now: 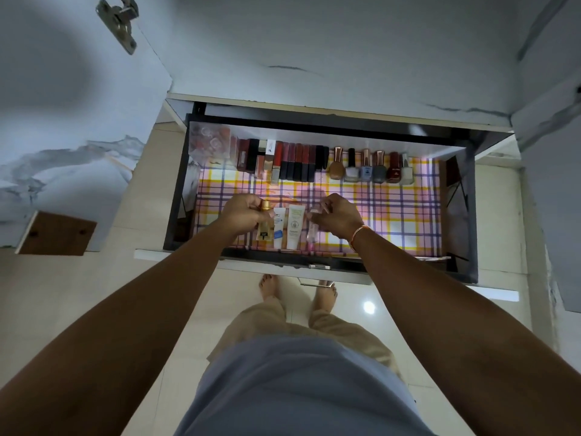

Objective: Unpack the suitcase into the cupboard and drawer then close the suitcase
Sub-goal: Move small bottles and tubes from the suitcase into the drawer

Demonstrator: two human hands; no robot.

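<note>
Over the open drawer [176, 184] both hands are busy — this is the stocking step, small toiletries going down along the front edge on the checked liner [393, 212]. The left hand [243, 214] has its grip curled round a gold-capped amber bottle [264, 228], cap pointing toward the back of the drawer, long axis running front to back. Just beside it lie two white tubes [287, 229], side by side and aligned the same way, caps toward the front. On their other side the right hand [334, 215], with an orange band at the wrist, pinches a small clear vial [312, 229] — also lying front to back, though which end is its cap is hard to tell.

Along the back wall, a row of lipsticks [283, 162] and then nail polish bottles [371, 166], all pointing front to back too.

Next move, by my reading: settle bottle and vial flat in line with the tubes, let go, then head back for more. The suitcase is out of view, so how much remains can't be judged — closing it is not yet done.
</note>
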